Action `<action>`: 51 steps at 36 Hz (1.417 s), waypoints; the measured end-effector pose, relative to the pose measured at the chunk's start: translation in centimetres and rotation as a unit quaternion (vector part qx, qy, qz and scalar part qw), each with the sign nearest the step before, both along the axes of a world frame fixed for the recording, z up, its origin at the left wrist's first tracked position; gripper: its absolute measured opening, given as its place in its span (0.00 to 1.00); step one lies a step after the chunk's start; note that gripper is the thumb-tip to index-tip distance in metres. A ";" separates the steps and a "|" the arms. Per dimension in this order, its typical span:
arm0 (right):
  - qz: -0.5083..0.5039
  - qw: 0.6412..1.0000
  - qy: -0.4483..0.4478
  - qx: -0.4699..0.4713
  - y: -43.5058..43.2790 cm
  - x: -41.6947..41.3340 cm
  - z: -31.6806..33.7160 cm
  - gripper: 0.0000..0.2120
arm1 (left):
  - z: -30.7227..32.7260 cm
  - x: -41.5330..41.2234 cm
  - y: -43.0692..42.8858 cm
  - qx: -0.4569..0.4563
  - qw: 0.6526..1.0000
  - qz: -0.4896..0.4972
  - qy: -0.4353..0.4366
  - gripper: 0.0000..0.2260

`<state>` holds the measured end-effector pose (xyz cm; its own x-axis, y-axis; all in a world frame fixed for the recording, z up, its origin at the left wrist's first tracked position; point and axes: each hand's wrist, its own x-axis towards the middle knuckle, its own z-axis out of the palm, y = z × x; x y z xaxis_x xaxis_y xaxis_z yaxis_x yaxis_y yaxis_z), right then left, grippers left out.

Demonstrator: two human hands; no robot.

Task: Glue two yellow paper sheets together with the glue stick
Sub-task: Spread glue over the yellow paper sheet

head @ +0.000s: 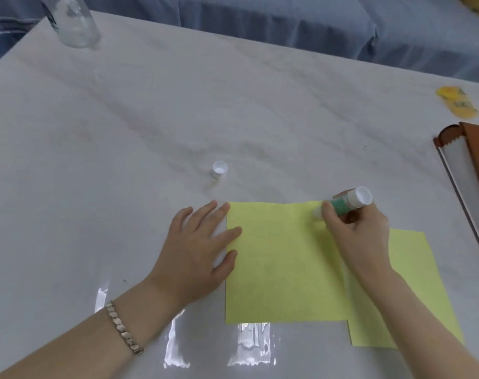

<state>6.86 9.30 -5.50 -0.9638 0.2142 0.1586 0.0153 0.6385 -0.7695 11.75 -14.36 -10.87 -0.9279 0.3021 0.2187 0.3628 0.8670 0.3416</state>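
A yellow paper sheet [282,263] lies flat on the white table, and a second yellow sheet [418,283] sits partly under it to the right. My left hand [200,250] rests flat with straight fingers on the first sheet's left edge. My right hand [356,231] grips the green and white glue stick [347,202], whose tip touches the first sheet near its top right corner. The stick's white cap [219,170] stands alone on the table beyond the sheets.
A clear plastic bottle [71,20] stands at the far left corner. A yellow item [457,101] lies at the far right. A brown and white box with a serrated edge [468,170] lies along the right side. Blue cloth lies beyond the table.
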 end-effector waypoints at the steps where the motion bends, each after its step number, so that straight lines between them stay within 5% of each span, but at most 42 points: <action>1: -0.006 1.000 0.015 -0.007 -0.4 0.2 0.4 0.06 | 0.0 0.0 0.0 -0.001 1.000 -0.001 0.000 0.15; 10: 0.151 0.986 -0.024 -0.071 -8.1 1.5 0.8 0.06 | -0.2 0.1 -0.1 -0.006 1.000 -0.015 0.012 0.12; 20: 0.192 0.979 -0.041 -0.059 -10.0 1.2 -0.7 0.11 | -0.6 0.0 -0.1 -0.003 0.999 -0.016 0.046 0.09; 51: 0.052 0.997 -0.054 -0.017 -0.3 1.1 -1.0 0.05 | 0.1 0.1 0.0 -0.013 1.000 -0.011 0.017 0.13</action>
